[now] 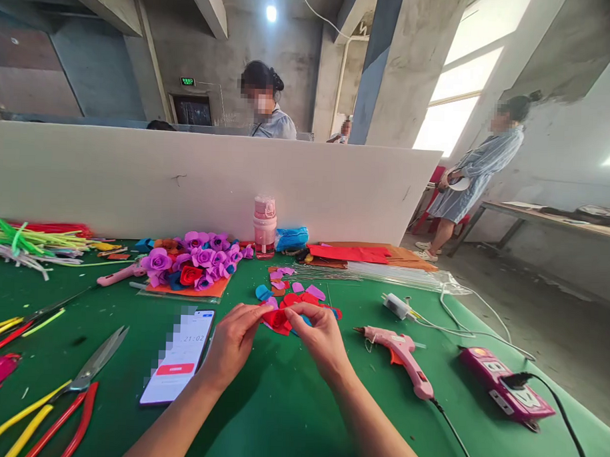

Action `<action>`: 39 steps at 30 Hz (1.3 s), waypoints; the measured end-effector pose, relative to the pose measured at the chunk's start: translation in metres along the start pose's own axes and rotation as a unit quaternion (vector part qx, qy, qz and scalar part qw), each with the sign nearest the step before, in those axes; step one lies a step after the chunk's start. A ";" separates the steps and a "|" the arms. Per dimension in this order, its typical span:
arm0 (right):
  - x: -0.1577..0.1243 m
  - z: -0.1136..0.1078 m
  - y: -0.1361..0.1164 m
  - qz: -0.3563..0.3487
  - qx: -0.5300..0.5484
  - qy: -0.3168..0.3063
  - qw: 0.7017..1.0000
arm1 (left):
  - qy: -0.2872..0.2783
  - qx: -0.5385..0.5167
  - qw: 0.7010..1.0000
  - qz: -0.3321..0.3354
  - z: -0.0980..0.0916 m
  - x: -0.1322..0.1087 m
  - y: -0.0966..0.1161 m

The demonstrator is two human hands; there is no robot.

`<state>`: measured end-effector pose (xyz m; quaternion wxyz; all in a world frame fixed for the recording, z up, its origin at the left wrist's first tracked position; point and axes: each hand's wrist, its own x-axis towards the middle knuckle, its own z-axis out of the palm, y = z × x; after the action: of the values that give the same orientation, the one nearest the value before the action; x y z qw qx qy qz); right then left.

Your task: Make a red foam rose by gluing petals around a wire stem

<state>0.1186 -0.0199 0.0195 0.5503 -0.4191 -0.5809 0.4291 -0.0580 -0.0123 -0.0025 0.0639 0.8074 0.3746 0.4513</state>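
Observation:
Between my two hands is a red petal piece (278, 320), its upper edge pinched by the fingers of both. My left hand (236, 336) grips it from the left and my right hand (318, 335) from the right, thumb on top. Just beyond them lie loose petals in red, blue and purple (315, 293), partly hidden by my fingers. A pink glue gun (398, 352) rests on the table to the right of my right hand. Left of my left forearm lies a phone (177, 364) with a lit screen showing a timer.
Purple and red paper roses (204, 259) sit in a cluster at the back left. Scissors (93, 364) lie at the left. A pink bottle (264, 228) stands before a white partition (206, 185). A power strip (504, 385) with cords occupies the right. Other people are beyond the partition.

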 end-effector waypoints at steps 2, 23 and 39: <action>0.000 0.001 0.001 0.040 0.046 -0.002 0.998 | -0.001 -0.011 1.000 0.000 0.001 0.000 0.002; 0.001 0.002 0.003 0.089 0.165 -0.031 0.982 | 0.074 0.031 0.996 -0.031 0.003 -0.003 -0.003; 0.001 0.004 0.008 0.092 0.211 -0.027 0.973 | 0.078 -0.009 0.996 -0.051 0.007 -0.004 -0.002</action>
<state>0.1146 -0.0166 0.0119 0.5682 -0.3335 -0.4511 0.6019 -0.0548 -0.0123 -0.0102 0.0645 0.7491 0.4151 0.5123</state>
